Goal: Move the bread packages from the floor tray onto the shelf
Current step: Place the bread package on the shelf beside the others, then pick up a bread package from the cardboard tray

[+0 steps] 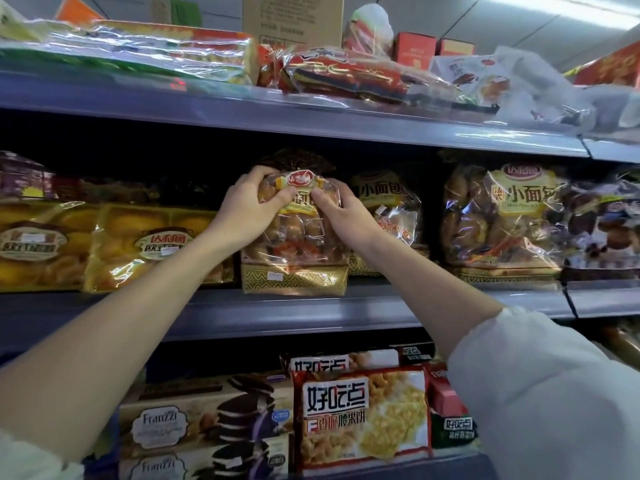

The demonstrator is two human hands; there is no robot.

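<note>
Head view: the left hand [251,206] and right hand [341,213] both grasp the upper part of one bread bag [294,247], fingers pinching the clear wrap (thumbs near the red label). Below the grip, the bag's gold base rests upright at the front edge of the middle shelf [311,310]. Just beside the right hand stands another bread bag [388,209]; beside the left hand lies a yellow cake pack [152,247].
</note>
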